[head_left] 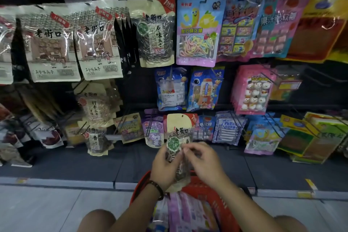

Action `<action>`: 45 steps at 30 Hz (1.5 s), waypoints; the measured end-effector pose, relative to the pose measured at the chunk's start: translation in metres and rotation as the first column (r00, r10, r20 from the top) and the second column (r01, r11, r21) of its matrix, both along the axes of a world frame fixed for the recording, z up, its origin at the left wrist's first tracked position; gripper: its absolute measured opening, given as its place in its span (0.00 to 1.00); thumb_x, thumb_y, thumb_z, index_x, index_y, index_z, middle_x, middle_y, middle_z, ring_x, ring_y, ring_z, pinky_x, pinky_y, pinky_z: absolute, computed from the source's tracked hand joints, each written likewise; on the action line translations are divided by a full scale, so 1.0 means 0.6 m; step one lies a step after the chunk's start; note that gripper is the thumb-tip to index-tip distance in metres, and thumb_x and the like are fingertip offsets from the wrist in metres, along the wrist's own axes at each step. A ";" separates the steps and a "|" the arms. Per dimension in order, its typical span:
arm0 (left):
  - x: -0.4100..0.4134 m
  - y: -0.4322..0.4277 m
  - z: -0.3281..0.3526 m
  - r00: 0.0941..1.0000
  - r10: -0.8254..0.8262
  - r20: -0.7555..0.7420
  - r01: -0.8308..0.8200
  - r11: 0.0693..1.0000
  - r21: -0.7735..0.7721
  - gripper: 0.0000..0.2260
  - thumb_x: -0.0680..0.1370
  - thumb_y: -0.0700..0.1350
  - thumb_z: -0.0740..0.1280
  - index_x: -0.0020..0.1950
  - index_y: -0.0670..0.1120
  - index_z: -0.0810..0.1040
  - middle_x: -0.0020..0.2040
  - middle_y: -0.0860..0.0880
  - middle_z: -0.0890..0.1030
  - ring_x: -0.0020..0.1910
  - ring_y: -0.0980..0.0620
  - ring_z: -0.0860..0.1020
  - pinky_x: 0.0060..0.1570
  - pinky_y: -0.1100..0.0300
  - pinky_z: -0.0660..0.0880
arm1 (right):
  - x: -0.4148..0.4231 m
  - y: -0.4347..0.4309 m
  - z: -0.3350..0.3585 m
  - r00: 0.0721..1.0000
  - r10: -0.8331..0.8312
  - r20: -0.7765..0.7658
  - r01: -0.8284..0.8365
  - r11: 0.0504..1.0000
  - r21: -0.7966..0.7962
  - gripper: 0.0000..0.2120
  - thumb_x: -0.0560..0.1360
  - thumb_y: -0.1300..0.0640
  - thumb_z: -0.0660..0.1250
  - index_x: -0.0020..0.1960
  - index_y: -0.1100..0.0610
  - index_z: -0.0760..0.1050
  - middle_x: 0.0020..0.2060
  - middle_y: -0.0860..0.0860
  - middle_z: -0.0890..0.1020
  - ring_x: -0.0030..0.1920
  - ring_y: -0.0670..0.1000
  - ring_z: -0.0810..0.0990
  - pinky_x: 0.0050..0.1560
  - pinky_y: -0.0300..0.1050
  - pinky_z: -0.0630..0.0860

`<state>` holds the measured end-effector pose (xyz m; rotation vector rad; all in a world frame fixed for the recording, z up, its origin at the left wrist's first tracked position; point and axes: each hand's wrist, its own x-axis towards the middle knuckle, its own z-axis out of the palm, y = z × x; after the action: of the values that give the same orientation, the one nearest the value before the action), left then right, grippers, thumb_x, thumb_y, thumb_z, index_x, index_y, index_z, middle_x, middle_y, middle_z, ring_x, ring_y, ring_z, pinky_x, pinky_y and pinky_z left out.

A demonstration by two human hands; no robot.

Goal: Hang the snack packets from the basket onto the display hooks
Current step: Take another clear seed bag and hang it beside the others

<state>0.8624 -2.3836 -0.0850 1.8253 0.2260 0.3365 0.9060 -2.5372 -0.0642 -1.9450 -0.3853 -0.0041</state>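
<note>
Your left hand (163, 162) and right hand (202, 162) both grip the sunflower seed packet (178, 133) upright, with the red basket (216, 199) directly below your grip.

Cream-topped seed packet (178, 137) with a red corner flash, black lettering, a green round badge and a clear window of dark striped seeds. Red plastic basket (216, 190) with pink and lilac packets (188, 211) inside. Dark beaded bracelet (157, 189) on the left wrist. Lilac marshmallow packet (197, 32) with pastel twists and a yellow cartoon figure. Pink packet (252, 90) patterned with white snowman faces. Blue packets (171, 88) beside it. Beige packets (50, 43) with brown street drawings.
</note>
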 end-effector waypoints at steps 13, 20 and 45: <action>0.015 0.048 0.096 0.999 -0.036 -0.008 0.030 0.911 -0.411 0.25 0.72 0.62 0.79 0.63 0.50 0.80 0.62 0.52 0.84 0.62 0.48 0.82 0.67 0.42 0.76 | 0.079 0.018 0.087 0.931 0.084 -0.356 0.115 0.856 0.504 0.09 0.82 0.54 0.72 0.56 0.58 0.84 0.52 0.58 0.89 0.54 0.61 0.88 0.61 0.64 0.83; 0.059 0.084 0.168 0.997 0.077 0.025 -0.056 0.872 -0.487 0.09 0.75 0.56 0.75 0.50 0.53 0.86 0.56 0.45 0.88 0.60 0.41 0.84 0.66 0.34 0.76 | 0.098 0.041 0.155 0.944 0.046 -0.327 0.117 0.880 0.461 0.06 0.80 0.58 0.73 0.45 0.59 0.83 0.42 0.56 0.89 0.46 0.60 0.88 0.46 0.53 0.81; 0.266 0.206 0.554 0.935 0.220 0.279 -0.029 0.831 -0.556 0.49 0.66 0.71 0.76 0.81 0.53 0.65 0.77 0.46 0.73 0.73 0.39 0.74 0.71 0.34 0.71 | 0.309 0.223 0.519 0.999 0.003 0.032 -0.022 0.796 0.605 0.22 0.82 0.49 0.72 0.66 0.63 0.72 0.60 0.57 0.81 0.58 0.55 0.82 0.72 0.61 0.74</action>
<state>1.0221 -2.2601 0.2472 1.1650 0.1825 0.6032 1.0914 -2.4037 0.2475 -1.3015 -0.3611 -0.1343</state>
